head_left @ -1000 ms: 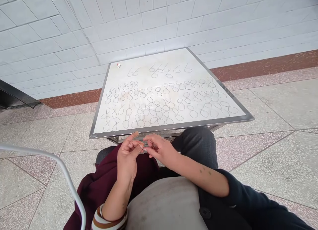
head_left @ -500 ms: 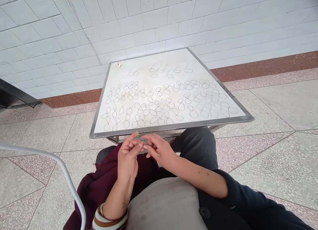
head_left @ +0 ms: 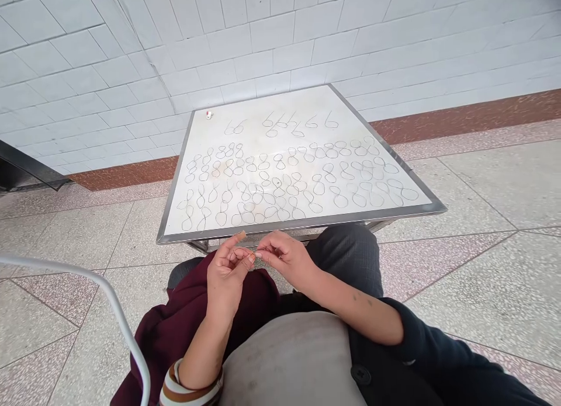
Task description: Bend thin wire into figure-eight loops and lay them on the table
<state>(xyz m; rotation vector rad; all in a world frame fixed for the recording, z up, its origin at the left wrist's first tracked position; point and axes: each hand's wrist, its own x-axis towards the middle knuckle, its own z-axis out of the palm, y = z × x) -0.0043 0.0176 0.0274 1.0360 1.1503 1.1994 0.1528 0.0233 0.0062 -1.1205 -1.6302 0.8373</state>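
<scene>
Two bare hands meet above the person's lap, close to the near edge of the table [head_left: 307, 221]: the L hand [head_left: 225, 274] w/ its fingers bent and the R hand [head_left: 293, 261] w/ its back turned up. L thumb and finger are pinched together, and R thumb and fingertips are also closed, just beside them. Btwn these fingertips is a thin dark strand [head_left: 251, 253]; it seems to be gripped from both sides, but it is v. fine and mostly covered, so its exact shape I cannot tell. L index finger points up and away, w/ a tan tip. On the white tabletop lie many thin dark loops: approx. 8-shaped loops [head_left: 279, 161] in several rows over the near and middle part, and a smaller no. of 6-shaped pieces [head_left: 331, 121] toward the far side. Near the far L corner is a small white-and-red item [head_left: 209, 115], too small to identify. Behind the table is a white tiled wall [head_left: 272, 38]. Dark red cloth [head_left: 184, 324] covers the L side of the lap, and a grey curved tube [head_left: 120, 312] stands further L.
</scene>
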